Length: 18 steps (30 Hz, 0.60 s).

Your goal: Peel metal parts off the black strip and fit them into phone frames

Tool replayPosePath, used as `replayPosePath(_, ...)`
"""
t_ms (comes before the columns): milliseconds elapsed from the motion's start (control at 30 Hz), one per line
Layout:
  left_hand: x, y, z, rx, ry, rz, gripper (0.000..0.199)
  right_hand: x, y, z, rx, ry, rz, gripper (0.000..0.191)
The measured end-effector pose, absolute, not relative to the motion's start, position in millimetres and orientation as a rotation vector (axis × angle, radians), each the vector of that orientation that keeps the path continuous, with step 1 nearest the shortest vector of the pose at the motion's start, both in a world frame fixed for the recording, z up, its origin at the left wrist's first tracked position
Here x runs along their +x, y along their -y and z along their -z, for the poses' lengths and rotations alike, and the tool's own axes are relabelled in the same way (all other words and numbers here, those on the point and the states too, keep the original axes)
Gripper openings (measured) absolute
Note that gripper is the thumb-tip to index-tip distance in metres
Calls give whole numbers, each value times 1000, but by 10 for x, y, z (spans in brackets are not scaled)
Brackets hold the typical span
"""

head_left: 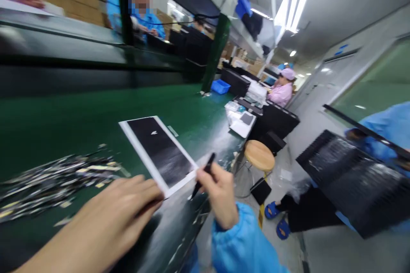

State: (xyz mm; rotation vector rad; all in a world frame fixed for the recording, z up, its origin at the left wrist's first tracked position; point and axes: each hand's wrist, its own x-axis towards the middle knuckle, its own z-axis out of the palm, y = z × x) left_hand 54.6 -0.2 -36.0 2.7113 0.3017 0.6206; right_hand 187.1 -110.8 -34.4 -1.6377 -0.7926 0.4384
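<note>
A flat rectangular panel [160, 150] with a black face and white border lies on the green bench top [80, 115]. My left hand [118, 213] rests flat by the panel's near corner, fingertips touching its edge. My right hand [218, 196], in a blue sleeve, pinches a thin black pen-like tool [205, 172] just right of the panel's near end. A small white fleck sits on the panel's black face.
A blurred heap of thin strips [54, 179] lies at left on the bench. A round wooden stool [259, 155] stands past the bench end. A person in blue [387, 128] at right carries black trays [352, 179]. Other workers sit farther along the line.
</note>
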Motion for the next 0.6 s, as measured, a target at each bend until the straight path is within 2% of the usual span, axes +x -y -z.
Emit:
replayPosePath(100,621,77,205,2815,-331,-232,27,2028,1162,470,-1653,755,-464,26)
replayPosePath(167,697,89,185,2873,-354,-154,24,2134,1180,542,-1669,743,-494,27)
replayPosePath(333,741,80,354,2921,-305,-84,14,2265,1213,568,-1764,769,-525,26)
replayPosePath(600,657,94,456,2943,-173,-59,29,2243,1056,592,-1728,725,-410,25)
